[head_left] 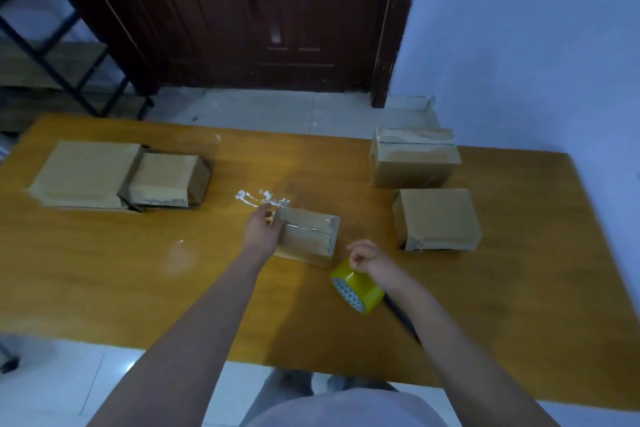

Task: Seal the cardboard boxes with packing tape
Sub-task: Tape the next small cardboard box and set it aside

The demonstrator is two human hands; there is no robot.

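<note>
On table [104,274]: left hand [261,229] holds box [308,236], seam running left-right.

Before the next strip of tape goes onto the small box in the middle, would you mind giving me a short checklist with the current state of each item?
1. Small box steadied by the left hand: ok.
2. Tape roll held in the right hand: ok.
3. Flaps closed, tape along the top seam: ok.
4. Free tape end found: cannot tell.
5. Strip cut from the roll: cannot tell.
6. Bare table around the box: ok.
</note>
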